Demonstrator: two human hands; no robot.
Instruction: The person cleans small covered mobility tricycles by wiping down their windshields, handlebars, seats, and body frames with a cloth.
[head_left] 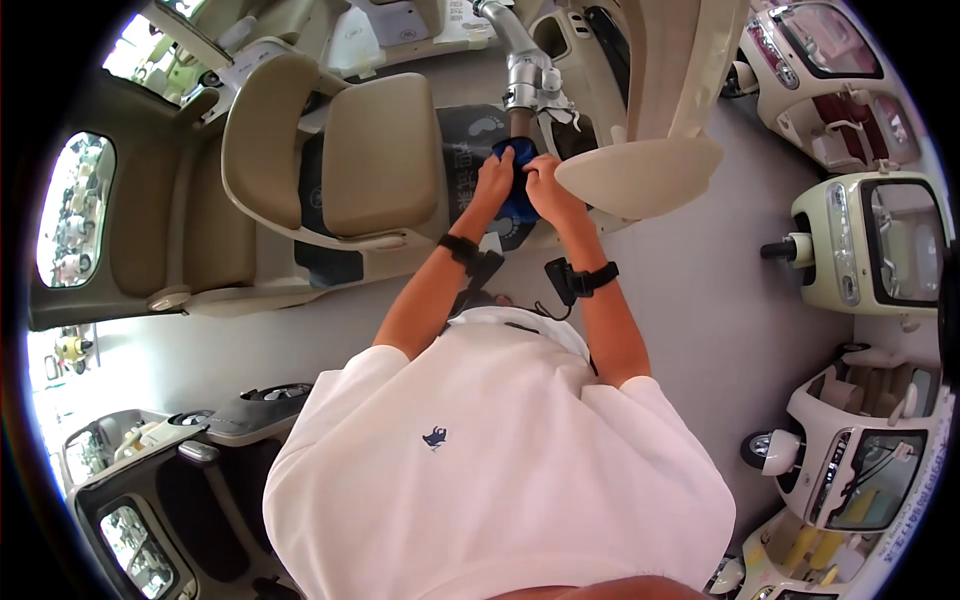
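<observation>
Both my hands are on a blue cloth (518,203) below a silvery metal column (527,75) inside an open-sided small vehicle. My left hand (492,180) has its fingers closed on the cloth's left side. On the other side, my right hand (553,188) grips it with bent fingers. The cloth bunches between the hands and hangs down over the dark floor mat (470,135). A brownish tube (520,122) shows just above the cloth; whether the cloth is wrapped round it I cannot tell. Black straps with small devices are on both wrists.
A tan seat (382,155) with a curved backrest (262,145) is left of my hands. A cream panel (645,178) juts out close to my right hand. More small vehicles stand along the right, one pale green (835,240). A dark-seated vehicle (200,500) is behind left.
</observation>
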